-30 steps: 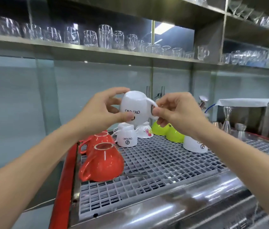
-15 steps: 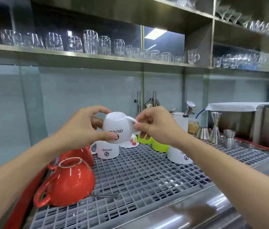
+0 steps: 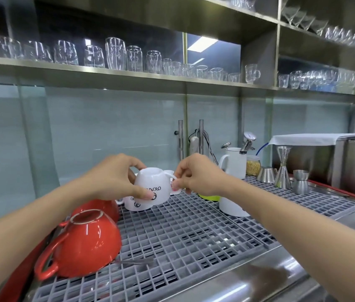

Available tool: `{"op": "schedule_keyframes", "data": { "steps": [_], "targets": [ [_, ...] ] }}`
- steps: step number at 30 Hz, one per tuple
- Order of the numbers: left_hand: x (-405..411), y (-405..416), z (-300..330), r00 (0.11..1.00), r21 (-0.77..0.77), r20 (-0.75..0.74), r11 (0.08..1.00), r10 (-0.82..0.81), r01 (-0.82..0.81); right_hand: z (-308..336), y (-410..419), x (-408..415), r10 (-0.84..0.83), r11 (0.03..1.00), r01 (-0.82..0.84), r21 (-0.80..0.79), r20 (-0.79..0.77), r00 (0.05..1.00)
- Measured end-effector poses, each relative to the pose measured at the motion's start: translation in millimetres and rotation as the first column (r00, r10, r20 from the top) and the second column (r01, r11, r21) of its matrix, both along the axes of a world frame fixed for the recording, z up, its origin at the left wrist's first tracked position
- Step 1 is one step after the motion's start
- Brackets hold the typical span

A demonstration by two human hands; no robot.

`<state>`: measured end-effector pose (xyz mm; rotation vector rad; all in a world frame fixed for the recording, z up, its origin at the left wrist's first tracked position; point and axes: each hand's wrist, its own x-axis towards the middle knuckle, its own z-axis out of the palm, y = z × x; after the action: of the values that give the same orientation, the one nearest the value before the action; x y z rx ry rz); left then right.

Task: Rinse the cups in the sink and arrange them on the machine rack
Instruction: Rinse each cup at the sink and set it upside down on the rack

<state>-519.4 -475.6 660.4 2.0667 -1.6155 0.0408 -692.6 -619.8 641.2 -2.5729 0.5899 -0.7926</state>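
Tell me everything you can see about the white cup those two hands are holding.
The white cup looks like glossy ceramic and is turned upside down, its base ring on top. Dark printed lettering and a round logo read inverted on its side. The left hand grips its body, thumb over the print; the right hand pinches its loop handle. It sits over another inverted white cup on the grey rack; whether they touch is unclear.

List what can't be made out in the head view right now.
- Cup under the held white cup: mostly hidden by it and the left hand.
- Green cup: mostly behind the right hand.
- Cup logo: partly covered by the left thumb.
- Far-right shelf glasses: blurred.
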Motion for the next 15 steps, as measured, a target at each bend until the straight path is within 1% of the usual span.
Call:
{"op": "schedule_keyframes", "data": {
  "steps": [5, 15],
  "targets": [
    [4, -7, -3, 1.000, 0.083, 0.017, 0.996, 0.005, -0.006, 0, -8, 7, 0.001, 1.000, 0.000, 0.018, -0.062, 0.998],
    [3, -16, -10, 0.990, 0.148, 0.137, 0.987, 0.034, -0.055, -5, -17, 19, -0.023, 1.000, 0.021, -0.009, -0.156, 0.987]
  ]
}}
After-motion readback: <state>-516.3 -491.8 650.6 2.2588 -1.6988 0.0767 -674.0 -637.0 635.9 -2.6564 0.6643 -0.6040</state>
